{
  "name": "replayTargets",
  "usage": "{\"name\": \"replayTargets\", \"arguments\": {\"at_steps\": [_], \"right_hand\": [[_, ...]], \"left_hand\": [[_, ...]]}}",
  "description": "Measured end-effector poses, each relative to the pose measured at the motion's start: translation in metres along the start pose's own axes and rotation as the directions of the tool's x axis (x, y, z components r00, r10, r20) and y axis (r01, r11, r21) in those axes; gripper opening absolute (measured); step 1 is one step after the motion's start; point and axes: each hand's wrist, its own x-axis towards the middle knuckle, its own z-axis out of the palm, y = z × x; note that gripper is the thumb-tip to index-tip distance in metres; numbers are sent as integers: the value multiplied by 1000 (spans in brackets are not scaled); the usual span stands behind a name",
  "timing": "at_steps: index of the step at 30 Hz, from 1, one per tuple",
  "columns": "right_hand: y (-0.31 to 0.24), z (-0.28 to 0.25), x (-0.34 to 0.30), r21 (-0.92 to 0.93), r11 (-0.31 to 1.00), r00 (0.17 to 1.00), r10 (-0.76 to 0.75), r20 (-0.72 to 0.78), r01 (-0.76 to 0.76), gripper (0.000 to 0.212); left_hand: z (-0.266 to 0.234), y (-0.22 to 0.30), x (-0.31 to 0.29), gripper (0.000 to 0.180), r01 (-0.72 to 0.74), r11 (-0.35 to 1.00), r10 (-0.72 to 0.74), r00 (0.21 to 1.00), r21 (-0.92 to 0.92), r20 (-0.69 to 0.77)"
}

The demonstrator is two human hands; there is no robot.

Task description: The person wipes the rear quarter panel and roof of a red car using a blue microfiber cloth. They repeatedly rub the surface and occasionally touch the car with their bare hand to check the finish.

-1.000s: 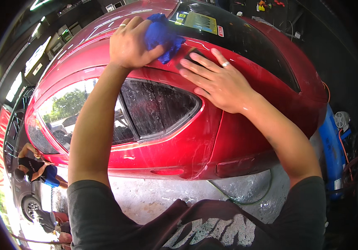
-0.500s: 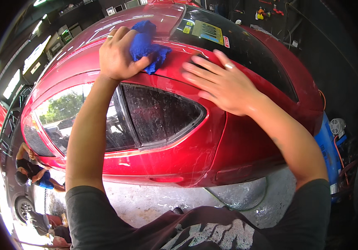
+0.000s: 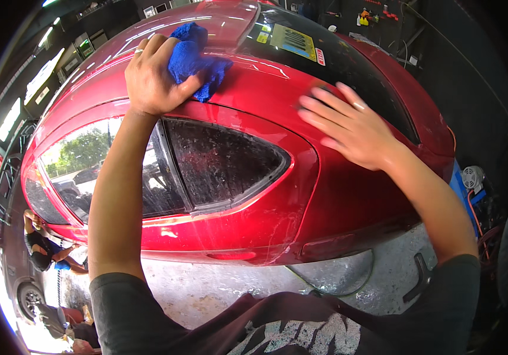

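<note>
A red car (image 3: 248,228) fills the middle of the view, side-on to me. My left hand (image 3: 156,77) is closed on a bunched blue cloth (image 3: 195,56) at the edge of the roof, above the dusty rear side window (image 3: 224,163). The cloth lies against the red paint. Over the rear pillar, between the side window and the dark rear windscreen (image 3: 381,97), my right hand (image 3: 354,130) lies flat with its fingers stretched and slightly apart. Nothing is in it. Its fingertips are a little blurred, and whether the whole palm touches the paint is hard to tell.
A crouching person (image 3: 47,248) is at the car's front left, and another person (image 3: 65,322) sits lower left. A dark vehicle's wheel (image 3: 30,299) stands nearby. A hose (image 3: 357,284) curves over the wet floor. At right is a blue machine with a grey motor (image 3: 473,177).
My right hand has slid right and slightly down along the rear pillar, away from the left hand. The view has shifted a little; the left hand still holds the cloth at the roof edge.
</note>
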Motion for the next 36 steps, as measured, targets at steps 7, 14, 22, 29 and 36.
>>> {"name": "replayTargets", "arguments": {"at_steps": [7,14,22,29,36], "right_hand": [[-9,7,51,-19,999,994,-38,-107,37,66],[0,-6,-16,-34,999,996,7,93,-4,77],[-35,-3,135,-131,990,975,-83,-207,56,59],[-22,-18,8,-69,998,986,25,166,-14,77],[-56,0,141,-137,989,980,-73,-184,48,61]], "left_hand": [[9,7,5,47,42,999,-43,999,-30,-10],[-7,-22,-5,51,149,989,-149,989,14,-12],[0,-15,2,45,212,977,-212,977,-9,-16],[-2,-17,-6,49,237,971,-233,969,39,-85],[5,-24,-7,47,221,974,-215,972,58,-98]]}}
